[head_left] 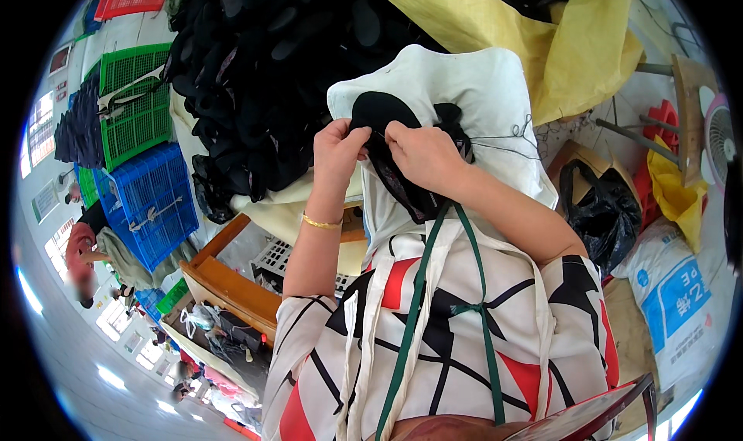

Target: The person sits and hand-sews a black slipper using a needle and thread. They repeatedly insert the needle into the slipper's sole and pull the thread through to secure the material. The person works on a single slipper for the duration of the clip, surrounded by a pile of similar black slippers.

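Observation:
A black cloth shoe with a rounded sole end lies over the white cloth in front of me. At its left edge my left hand pinches the rim between thumb and finger. My right hand has its fingers closed at the shoe's opening, close beside the left. Whether a needle or thread sits between those fingertips is too small to tell. Dark patterned fabric hangs below the hands. Loose black threads trail over the cloth to the right.
A big heap of black shoes rises beyond my left hand, with yellow sheeting behind. Green and blue crates stand left. At right are a cardboard box with a black bag, a wooden stool and a fan.

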Demonstrator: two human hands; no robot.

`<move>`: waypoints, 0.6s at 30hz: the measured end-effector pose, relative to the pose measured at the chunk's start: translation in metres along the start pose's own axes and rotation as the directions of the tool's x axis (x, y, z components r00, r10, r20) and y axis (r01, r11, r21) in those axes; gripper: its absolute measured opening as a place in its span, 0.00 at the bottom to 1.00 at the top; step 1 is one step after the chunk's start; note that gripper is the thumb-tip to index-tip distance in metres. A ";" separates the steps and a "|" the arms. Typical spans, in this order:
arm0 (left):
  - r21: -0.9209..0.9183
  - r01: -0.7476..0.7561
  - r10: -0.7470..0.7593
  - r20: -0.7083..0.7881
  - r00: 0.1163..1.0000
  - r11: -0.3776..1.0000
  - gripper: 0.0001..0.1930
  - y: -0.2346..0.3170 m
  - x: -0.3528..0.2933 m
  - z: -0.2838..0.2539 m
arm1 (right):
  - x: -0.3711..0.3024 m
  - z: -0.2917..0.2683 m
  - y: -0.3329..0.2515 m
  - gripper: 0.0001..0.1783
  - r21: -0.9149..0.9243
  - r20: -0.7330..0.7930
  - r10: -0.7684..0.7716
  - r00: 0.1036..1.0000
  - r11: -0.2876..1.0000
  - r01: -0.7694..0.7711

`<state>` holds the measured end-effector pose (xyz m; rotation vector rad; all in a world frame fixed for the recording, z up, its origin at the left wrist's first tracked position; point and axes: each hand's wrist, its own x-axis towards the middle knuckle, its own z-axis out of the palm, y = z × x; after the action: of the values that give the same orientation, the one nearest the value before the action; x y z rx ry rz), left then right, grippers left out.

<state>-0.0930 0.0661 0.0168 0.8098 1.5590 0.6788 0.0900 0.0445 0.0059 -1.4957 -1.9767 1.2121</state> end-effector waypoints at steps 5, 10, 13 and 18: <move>-0.010 0.106 -0.106 0.030 0.994 0.994 0.05 0.009 0.004 0.000 | -0.005 0.011 0.002 0.08 -0.108 -0.034 -0.060 0.998 0.993 0.056; 0.002 0.151 -0.150 0.073 0.986 0.989 0.05 0.011 0.008 -0.001 | -0.004 0.010 0.000 0.10 -0.143 -0.025 -0.068 0.997 0.988 0.064; -0.001 0.164 -0.163 0.112 0.980 0.987 0.04 0.012 0.010 -0.003 | -0.002 0.011 -0.002 0.10 -0.148 -0.035 -0.061 0.998 0.987 0.055; -0.036 0.174 -0.167 0.153 0.974 0.984 0.05 0.011 0.010 -0.004 | -0.003 0.016 -0.002 0.07 -0.129 -0.100 -0.062 0.993 0.990 0.048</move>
<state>-0.0959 0.0804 0.0204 0.6655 1.4506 0.5174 0.0781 0.0355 -0.0012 -1.5210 -2.0442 0.9821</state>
